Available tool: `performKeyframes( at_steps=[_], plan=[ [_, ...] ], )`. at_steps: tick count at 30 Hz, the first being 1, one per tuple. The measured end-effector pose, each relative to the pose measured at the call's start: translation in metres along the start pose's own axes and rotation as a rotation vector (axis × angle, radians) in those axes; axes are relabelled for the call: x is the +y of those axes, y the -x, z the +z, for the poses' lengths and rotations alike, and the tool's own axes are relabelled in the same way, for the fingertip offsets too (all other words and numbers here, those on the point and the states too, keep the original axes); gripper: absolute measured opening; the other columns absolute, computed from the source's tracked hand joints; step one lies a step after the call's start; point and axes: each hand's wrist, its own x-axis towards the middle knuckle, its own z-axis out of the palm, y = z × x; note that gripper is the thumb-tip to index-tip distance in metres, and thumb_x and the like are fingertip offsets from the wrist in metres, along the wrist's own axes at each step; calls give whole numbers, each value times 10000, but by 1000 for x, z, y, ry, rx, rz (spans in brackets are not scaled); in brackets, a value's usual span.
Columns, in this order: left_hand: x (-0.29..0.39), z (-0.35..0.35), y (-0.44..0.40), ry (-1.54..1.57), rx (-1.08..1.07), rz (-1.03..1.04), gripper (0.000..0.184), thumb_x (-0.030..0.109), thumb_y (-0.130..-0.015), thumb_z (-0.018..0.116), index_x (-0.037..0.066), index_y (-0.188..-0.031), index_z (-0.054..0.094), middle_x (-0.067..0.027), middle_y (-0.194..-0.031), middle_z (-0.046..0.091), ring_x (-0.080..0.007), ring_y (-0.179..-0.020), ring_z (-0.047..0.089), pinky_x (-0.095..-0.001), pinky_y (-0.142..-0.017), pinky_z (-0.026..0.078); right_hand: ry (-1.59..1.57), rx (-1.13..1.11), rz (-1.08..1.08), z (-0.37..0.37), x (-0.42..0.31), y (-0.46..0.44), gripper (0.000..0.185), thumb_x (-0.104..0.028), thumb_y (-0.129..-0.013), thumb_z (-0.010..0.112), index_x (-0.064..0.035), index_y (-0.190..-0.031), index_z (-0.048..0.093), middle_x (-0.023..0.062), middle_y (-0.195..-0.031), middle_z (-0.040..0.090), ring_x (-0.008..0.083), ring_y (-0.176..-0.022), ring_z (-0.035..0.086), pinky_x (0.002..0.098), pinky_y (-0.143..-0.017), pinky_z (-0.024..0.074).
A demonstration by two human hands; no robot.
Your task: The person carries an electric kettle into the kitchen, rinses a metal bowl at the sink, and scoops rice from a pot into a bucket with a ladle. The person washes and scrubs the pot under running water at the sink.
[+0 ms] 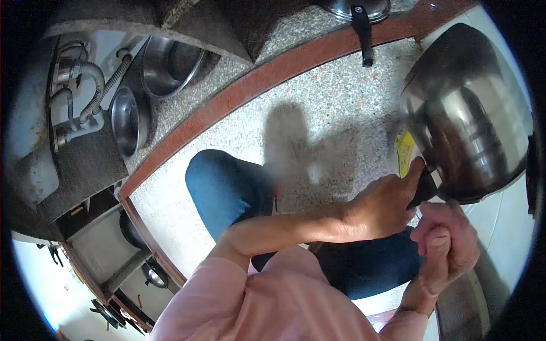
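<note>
A large, shiny steel pressure-cooker pot (466,113) lies tilted at the right. My left hand (381,207) is closed around its black handle (425,184), with the thumb stretched toward the pot wall. Just below, my right hand (449,244) is curled into a fist close to the pot's lower edge. Something pinkish shows at the fist's upper side, but I cannot tell whether it is a cloth or the fingers themselves. On the far side of the handle, a yellow label (404,152) shows, partly hidden by the pot.
A steel lid (364,7) with a black handle sits at the top on the speckled floor (335,96). Steel bowls (129,122) stand under the counter at left, beside drain pipes (94,85). A reddish-brown border strip (227,96) crosses the floor. My bent legs (224,187) are below.
</note>
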Motion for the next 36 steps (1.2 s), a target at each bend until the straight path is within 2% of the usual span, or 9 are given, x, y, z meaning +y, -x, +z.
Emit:
performKeyframes(
  at_steps=[6,10,15,21,22,25,26,30,36],
  plan=[
    [-16,1,1,174,104,53,709,78,-784,671,-103,-1345,277,-342,-707,615,-522,-727,649,-537,-592,519,15,-42,137,14,24,13,362,-392,-911,666,-38,-957,728,70,-660,624,197,-607,614,305,-573,463],
    [-21,-1,1,266,168,-56,619,70,-791,642,-119,-1304,351,-354,-747,619,-502,-752,664,-489,-598,527,259,-117,-226,19,38,19,343,-403,-881,693,-62,-909,718,53,-687,600,227,-592,593,325,-600,477],
    [-49,2,-1,358,382,223,486,112,-859,677,11,-1263,428,-96,-657,537,-194,-478,533,-360,-449,444,236,-352,-516,35,34,13,220,-307,-835,757,-107,-805,670,38,-660,553,267,-662,592,388,-712,511],
    [-37,-23,38,930,132,-116,389,38,-880,666,-2,-1204,453,10,-619,505,-70,-410,463,-251,-349,358,200,-375,-735,47,29,1,210,-100,-681,818,-94,-721,611,16,-707,586,205,-609,631,326,-616,519],
    [-45,-26,44,873,85,-175,434,24,-854,680,-5,-1236,476,-28,-758,590,-109,-588,576,-270,-518,482,179,-392,-765,51,27,0,210,-87,-677,812,-91,-706,604,18,-703,583,206,-611,635,318,-616,519],
    [-73,-7,59,459,391,128,515,3,-823,670,0,-1303,484,-58,-973,628,-149,-892,611,-302,-803,509,-57,-397,-917,79,40,-6,209,-105,-691,793,-88,-668,586,17,-698,576,199,-613,646,288,-606,516],
    [-72,-6,72,742,353,-32,558,-4,-804,648,2,-1340,492,-64,-1139,606,-169,-1095,536,-323,-987,426,-58,-373,-957,86,40,-7,215,-127,-695,792,-90,-666,582,8,-678,545,177,-574,612,285,-559,488],
    [-80,4,125,1052,476,-142,511,-70,-832,594,25,-1312,447,-34,-756,561,-81,-489,483,-264,-371,376,-81,-384,-1093,102,48,-8,208,-156,-683,788,-131,-667,583,-23,-652,442,115,-487,480,289,-491,372],
    [-86,-5,197,1170,734,-382,408,9,-857,664,18,-1192,431,-12,-582,436,-81,-381,385,-254,-302,280,80,-376,-989,93,53,15,281,-236,-727,806,-143,-634,557,-11,-682,505,163,-574,522,338,-689,422]
  ],
)
